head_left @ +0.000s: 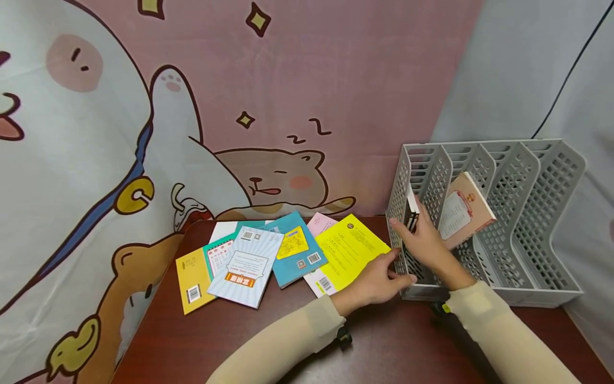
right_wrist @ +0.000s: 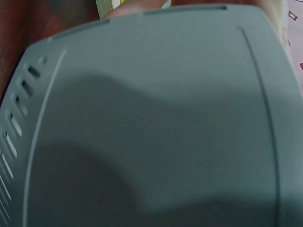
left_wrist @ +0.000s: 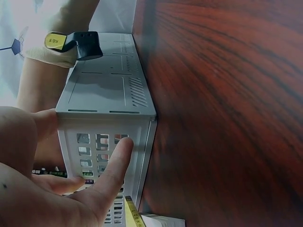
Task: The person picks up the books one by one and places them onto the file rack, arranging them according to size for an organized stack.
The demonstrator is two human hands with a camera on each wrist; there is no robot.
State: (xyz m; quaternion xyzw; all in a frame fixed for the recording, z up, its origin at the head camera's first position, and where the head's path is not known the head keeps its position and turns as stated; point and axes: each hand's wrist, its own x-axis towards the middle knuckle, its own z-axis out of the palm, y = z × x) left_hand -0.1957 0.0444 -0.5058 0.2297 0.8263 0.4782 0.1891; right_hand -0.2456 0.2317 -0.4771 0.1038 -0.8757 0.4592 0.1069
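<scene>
A light grey desktop file rack [head_left: 508,296] with several slots stands at the right of the table. Thin books with dark edges [head_left: 411,212] stand upright in its leftmost slot. My right hand [head_left: 424,240] reaches over that slot and holds these books, fingers on their right side and thumb toward the left wall. My left hand [head_left: 376,277] rests against the rack's left outer wall, its thumb near the front corner. In the left wrist view its straight finger [left_wrist: 116,163] lies on the perforated wall [left_wrist: 142,130]. The right wrist view shows mostly a grey rack panel [right_wrist: 161,123].
A pinkish-orange book [head_left: 465,208] leans in a middle slot. Left of the rack, a yellow book [head_left: 352,250], a blue book [head_left: 295,250], a pale blue book [head_left: 247,261] and a golden-yellow booklet [head_left: 192,277] lie overlapping with others on the dark red table [head_left: 384,346].
</scene>
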